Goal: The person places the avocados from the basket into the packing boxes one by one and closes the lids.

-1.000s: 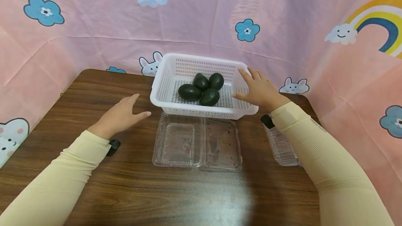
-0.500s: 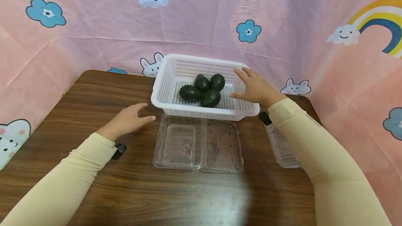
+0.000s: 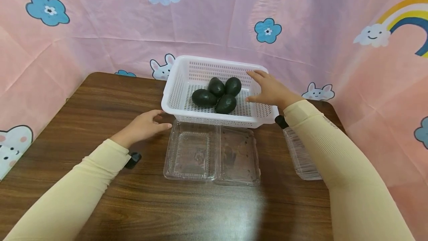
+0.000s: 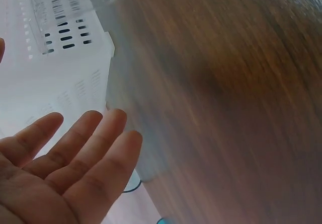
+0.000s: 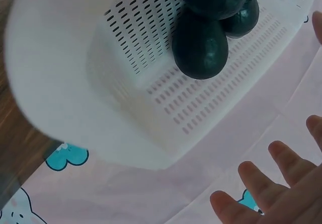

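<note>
Several dark green avocados [image 3: 204,98] [image 5: 200,48] lie bunched in the middle of a white perforated basket [image 3: 214,117] [image 5: 55,78]. My right hand [image 3: 270,91] hovers at the basket's right end, fingers spread and holding nothing; the right wrist view shows this hand [image 5: 287,194] apart from the avocados. Close to the basket's left front corner is my left hand [image 3: 140,127], its fingers loosely bent with nothing in them. In the left wrist view that hand [image 4: 75,168] is beside the basket's white wall [image 4: 70,78]; I cannot tell whether it touches.
A clear plastic clamshell container [image 3: 192,155] lies unfolded on the wooden table [image 3: 167,211], directly in front of the basket. More clear containers [image 3: 302,159] sit stacked at the right, partly behind the right forearm. A patterned pink cloth [image 3: 207,21] hangs behind and around the table.
My left hand has moved right, closer to the basket's left front corner and the clamshell. My right hand has shifted slightly left over the basket's right end. The avocados stay put.
</note>
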Available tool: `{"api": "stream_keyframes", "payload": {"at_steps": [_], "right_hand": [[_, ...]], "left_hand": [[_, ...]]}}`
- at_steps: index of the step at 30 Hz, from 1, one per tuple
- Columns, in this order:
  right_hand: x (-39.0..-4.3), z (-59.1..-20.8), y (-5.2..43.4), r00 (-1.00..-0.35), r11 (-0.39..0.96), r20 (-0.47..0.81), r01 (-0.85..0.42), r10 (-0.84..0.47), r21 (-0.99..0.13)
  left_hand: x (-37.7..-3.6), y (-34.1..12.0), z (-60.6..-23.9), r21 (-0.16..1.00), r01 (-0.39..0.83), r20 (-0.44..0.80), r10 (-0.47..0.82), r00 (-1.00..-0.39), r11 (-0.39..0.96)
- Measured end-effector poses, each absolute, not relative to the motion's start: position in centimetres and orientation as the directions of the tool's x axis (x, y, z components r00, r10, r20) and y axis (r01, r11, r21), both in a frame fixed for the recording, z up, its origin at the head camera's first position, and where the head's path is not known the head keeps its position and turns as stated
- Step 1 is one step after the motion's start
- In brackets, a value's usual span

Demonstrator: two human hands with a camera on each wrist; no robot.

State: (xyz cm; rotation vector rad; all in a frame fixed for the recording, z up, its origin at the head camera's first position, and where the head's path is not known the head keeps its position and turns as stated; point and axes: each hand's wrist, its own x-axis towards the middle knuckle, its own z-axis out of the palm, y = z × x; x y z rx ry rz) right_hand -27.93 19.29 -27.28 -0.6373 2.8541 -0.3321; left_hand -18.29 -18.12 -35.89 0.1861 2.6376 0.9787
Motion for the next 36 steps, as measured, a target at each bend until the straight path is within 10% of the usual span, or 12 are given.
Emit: {"api": "stream_keyframes", "payload": {"at_steps": [36], "right_hand": [[-31.7,-29.8,16.0,-0.795,0.820,-0.230,-0.496,-0.561,-0.287]], "left_hand": [[-19.1,-17.2,-37.0,0.772,-0.051,-0.277,0.263,-0.924,0.633]]}}
